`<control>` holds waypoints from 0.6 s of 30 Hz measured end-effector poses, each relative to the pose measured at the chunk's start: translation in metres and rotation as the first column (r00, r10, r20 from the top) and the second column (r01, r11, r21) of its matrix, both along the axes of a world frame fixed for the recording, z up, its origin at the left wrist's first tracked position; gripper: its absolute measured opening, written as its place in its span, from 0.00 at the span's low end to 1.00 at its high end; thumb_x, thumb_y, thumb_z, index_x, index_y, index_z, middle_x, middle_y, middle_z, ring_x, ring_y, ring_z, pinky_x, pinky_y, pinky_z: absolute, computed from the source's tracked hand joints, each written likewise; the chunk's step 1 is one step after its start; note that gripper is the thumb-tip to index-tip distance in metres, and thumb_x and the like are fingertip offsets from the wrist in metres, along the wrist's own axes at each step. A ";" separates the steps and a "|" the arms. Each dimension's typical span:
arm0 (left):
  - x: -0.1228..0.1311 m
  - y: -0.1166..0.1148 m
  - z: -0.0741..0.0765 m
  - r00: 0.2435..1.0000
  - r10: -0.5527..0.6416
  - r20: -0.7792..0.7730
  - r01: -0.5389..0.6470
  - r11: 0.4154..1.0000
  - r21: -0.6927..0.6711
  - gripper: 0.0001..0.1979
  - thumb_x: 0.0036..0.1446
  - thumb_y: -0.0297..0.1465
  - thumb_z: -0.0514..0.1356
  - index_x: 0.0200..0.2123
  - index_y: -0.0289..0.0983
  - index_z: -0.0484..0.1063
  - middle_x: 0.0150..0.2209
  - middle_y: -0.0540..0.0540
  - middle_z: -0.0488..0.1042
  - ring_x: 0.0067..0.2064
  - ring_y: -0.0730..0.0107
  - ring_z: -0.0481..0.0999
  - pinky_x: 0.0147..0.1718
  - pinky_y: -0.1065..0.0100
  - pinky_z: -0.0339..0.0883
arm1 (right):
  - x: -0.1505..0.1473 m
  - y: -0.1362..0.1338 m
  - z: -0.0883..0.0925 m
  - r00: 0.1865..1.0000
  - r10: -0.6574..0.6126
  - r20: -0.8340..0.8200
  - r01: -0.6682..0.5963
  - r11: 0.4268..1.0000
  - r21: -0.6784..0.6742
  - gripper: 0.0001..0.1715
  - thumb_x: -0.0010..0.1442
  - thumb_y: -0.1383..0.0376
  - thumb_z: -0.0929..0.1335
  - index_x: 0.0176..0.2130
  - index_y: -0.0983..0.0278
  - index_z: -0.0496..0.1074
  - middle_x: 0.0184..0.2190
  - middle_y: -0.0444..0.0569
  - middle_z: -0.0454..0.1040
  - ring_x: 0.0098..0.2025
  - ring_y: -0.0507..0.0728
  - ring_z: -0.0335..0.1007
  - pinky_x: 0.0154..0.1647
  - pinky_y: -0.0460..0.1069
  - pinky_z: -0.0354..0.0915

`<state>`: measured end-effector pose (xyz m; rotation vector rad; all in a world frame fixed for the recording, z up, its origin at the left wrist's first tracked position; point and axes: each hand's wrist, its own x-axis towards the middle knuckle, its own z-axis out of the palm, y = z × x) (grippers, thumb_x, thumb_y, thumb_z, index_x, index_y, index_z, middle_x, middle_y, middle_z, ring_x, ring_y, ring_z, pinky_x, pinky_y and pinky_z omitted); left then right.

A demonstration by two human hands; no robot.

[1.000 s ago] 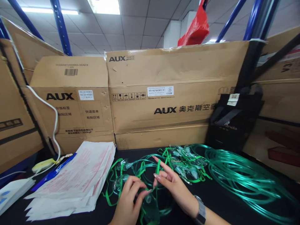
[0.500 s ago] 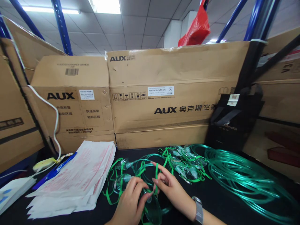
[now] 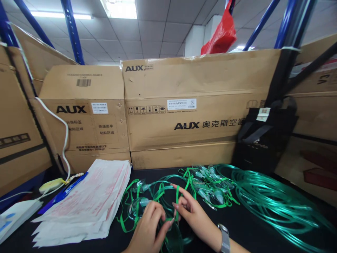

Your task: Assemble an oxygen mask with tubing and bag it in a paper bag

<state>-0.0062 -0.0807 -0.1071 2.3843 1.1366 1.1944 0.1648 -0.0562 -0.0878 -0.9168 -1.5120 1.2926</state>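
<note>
My left hand (image 3: pixel 149 225) is closed, its thumb and fingertips pinching the upper edge of a clear green oxygen mask (image 3: pixel 174 239). My right hand (image 3: pixel 194 214) holds a green elastic strap (image 3: pixel 177 198), which runs over the stretched index finger and down past the thumb. The fingertips of both hands almost meet above the mask, and the exact spot they grip is partly hidden. Just beyond my left hand lie more clear masks (image 3: pixel 137 207) with green straps. Another pile of masks (image 3: pixel 210 186) is past my right hand.
Coiled green tubing (image 3: pixel 273 200) covers the right of the black table. At left are stacked white paper bags (image 3: pixel 86 200), a blue pen-like item (image 3: pixel 63 193) and a white cable (image 3: pixel 65 137). Cardboard boxes (image 3: pixel 184 140) wall the back; a black bag (image 3: pixel 260 140) stands at right.
The view has shifted slightly, so everything sits a little lower and to the right. Both hands keep their hold on the mask and strap, with only small finger movement.
</note>
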 end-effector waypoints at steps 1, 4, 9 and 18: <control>0.001 0.001 -0.001 1.000 0.003 0.003 -0.004 1.000 0.026 0.04 0.56 0.29 0.52 0.29 0.38 0.64 0.33 0.45 0.66 0.36 0.66 0.68 0.35 0.67 0.65 | 0.000 0.000 -0.001 1.000 -0.003 0.013 0.003 1.000 0.010 0.39 0.50 0.49 0.67 0.56 0.62 0.55 0.21 0.37 0.59 0.23 0.50 0.59 0.27 0.47 0.60; 0.004 0.003 -0.006 1.000 0.022 0.008 -0.023 0.995 0.098 0.08 0.56 0.30 0.51 0.28 0.37 0.67 0.33 0.44 0.67 0.35 0.67 0.68 0.34 0.67 0.64 | 0.003 0.002 -0.005 0.998 -0.016 0.059 0.014 0.999 0.042 0.41 0.51 0.48 0.66 0.57 0.63 0.54 0.21 0.38 0.59 0.23 0.51 0.58 0.28 0.47 0.59; 0.006 0.011 -0.017 0.997 0.072 -0.019 -0.070 0.991 0.116 0.13 0.55 0.39 0.54 0.24 0.38 0.70 0.31 0.45 0.67 0.34 0.65 0.68 0.30 0.69 0.63 | 0.007 0.008 -0.016 0.985 -0.058 0.159 0.042 0.994 0.104 0.42 0.52 0.46 0.64 0.59 0.63 0.54 0.21 0.39 0.57 0.24 0.52 0.57 0.28 0.47 0.60; 0.025 0.036 -0.058 0.988 0.147 -0.043 -0.138 0.975 0.171 0.14 0.48 0.45 0.59 0.22 0.41 0.71 0.31 0.45 0.68 0.35 0.63 0.67 0.27 0.68 0.61 | 0.011 0.016 -0.024 0.976 -0.010 0.218 -0.019 0.991 0.131 0.33 0.55 0.49 0.63 0.56 0.58 0.59 0.26 0.45 0.65 0.28 0.55 0.66 0.33 0.49 0.66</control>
